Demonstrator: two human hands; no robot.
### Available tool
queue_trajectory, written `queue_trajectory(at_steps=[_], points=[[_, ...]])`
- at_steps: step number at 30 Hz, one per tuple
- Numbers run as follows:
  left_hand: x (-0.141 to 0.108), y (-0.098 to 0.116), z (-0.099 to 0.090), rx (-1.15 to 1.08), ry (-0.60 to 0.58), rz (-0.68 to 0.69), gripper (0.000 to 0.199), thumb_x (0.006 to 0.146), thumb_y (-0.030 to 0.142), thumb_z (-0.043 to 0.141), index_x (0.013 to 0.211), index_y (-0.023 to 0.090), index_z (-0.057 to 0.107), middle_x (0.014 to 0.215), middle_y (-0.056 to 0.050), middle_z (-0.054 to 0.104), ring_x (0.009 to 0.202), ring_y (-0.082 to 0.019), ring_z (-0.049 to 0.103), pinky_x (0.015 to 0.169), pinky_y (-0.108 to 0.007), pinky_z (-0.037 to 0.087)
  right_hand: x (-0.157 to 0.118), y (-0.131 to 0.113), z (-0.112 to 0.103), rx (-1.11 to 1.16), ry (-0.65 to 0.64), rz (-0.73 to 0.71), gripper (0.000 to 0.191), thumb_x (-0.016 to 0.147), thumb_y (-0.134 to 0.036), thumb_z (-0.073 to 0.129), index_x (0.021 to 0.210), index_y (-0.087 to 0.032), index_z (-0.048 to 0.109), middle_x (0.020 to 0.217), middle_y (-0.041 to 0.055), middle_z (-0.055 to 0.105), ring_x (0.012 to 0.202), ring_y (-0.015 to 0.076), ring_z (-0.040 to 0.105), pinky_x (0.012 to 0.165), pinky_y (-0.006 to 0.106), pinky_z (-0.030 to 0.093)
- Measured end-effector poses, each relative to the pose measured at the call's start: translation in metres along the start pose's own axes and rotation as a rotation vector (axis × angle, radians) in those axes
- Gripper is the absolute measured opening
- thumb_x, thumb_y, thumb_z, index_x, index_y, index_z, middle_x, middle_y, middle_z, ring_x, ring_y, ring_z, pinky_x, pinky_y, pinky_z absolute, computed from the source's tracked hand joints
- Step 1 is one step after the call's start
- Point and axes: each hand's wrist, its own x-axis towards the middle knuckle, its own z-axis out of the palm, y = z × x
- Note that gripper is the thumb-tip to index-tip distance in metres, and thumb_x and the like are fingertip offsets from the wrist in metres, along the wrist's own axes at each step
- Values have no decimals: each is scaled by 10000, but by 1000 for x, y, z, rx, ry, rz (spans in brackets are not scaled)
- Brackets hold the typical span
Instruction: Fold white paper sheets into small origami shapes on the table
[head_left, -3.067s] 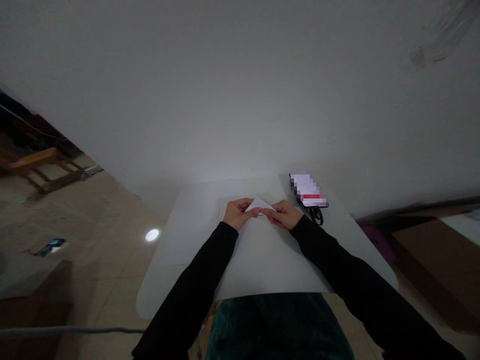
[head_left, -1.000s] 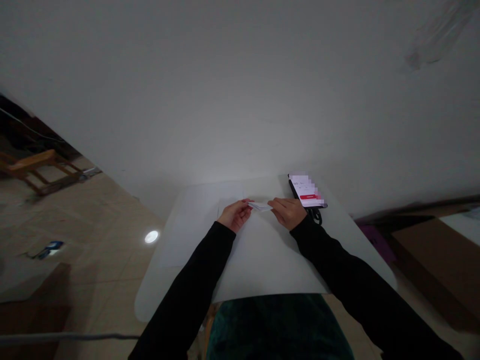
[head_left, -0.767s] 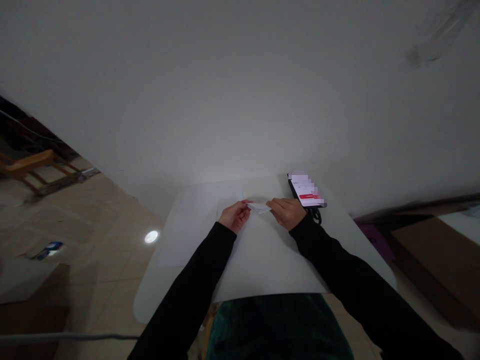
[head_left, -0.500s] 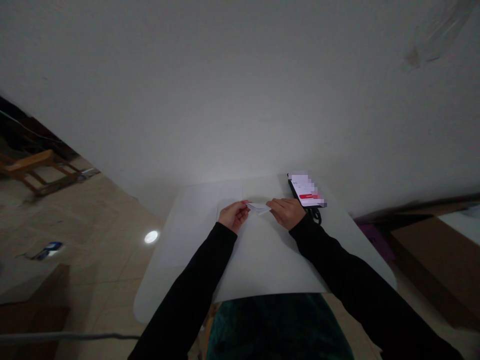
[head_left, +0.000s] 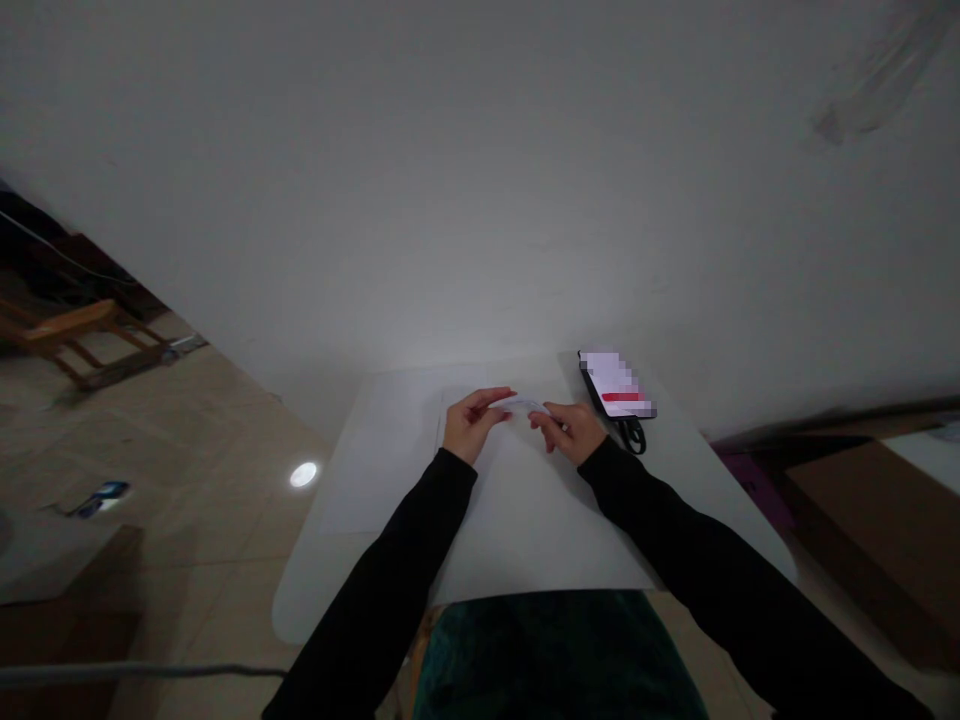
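**Left hand (head_left: 469, 427) and right hand (head_left: 576, 432) hold a small paper (head_left: 524, 403) over the table (head_left: 540, 530)**

The small paper is white and appears folded; it is located between the two hands, above the far half of the white table. Seen from here, it makes a slightly curved strip, and its exact shape is too small to tell. The left hand is partly closed: its fingers are above the left end of the paper and its thumb is below, so the end is pinched between them. The right hand has its fingers bent and is nearly closed at the right end of the paper; how firmly it grips, I cannot tell.

On the left part of the table lies a large white sheet (head_left: 375, 440), flat. Near the right hand, on its right side, there is a phone (head_left: 619, 383) with a lit screen, and a black cord (head_left: 635, 436) lies just beside its near end. Behind the table stands a pale wall (head_left: 480, 200).
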Motion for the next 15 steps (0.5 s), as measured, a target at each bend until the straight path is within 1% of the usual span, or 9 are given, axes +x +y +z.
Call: queue_trajectory(at_steps=[2, 4, 6, 8, 10, 15], points=[[-2, 1, 4, 25, 7, 23, 340, 637, 248, 701, 962, 152, 669, 966, -80, 687, 802, -164, 647, 751, -300, 536, 0, -1, 2, 113, -14, 57, 361, 871, -455, 403, 717, -178, 575, 429, -36, 522, 385, 105, 524, 460, 210, 410], [-4, 0, 7, 25, 76, 33, 387, 623, 282, 730, 983, 155, 665, 917, -72, 699, 734, -148, 648, 735, -301, 545, 0, -1, 4, 214, -22, 111, 364, 858, -476, 418, 713, -179, 568, 417, -46, 509, 375, 104, 525, 445, 208, 411], [-4, -2, 8, 8, 147, 26, 389, 613, 309, 744, 960, 149, 673, 844, -63, 707, 672, -136, 642, 701, -296, 552, 0, -2, 5, 299, -36, 157, 371, 847, -494, 428, 710, -177, 562, 402, -55, 486, 361, 102, 517, 416, 204, 393], [-3, -5, 7, -1, 182, 16, 361, 605, 328, 750, 907, 141, 688, 783, -57, 708, 623, -123, 631, 662, -280, 553, 1, -2, 6, 369, -49, 189, 376, 835, -507, 440, 703, -174, 556, 391, -64, 461, 350, 102, 512, 396, 202, 378], [-3, -7, 7, -26, 187, 3, 358, 604, 336, 752, 900, 144, 692, 785, -58, 710, 628, -120, 630, 641, -262, 550, 1, -3, 6, 428, -59, 210, 379, 822, -517, 454, 699, -172, 549, 388, -69, 444, 346, 106, 514, 385, 204, 377], [-2, -6, 7, -137, 142, -69, 407, 624, 362, 739, 972, 161, 675, 939, -82, 699, 716, -123, 641, 645, -231, 544, 1, -4, 5, 466, -50, 215, 376, 813, -520, 467, 698, -171, 547, 387, -75, 435, 337, 105, 513, 376, 208, 390]])
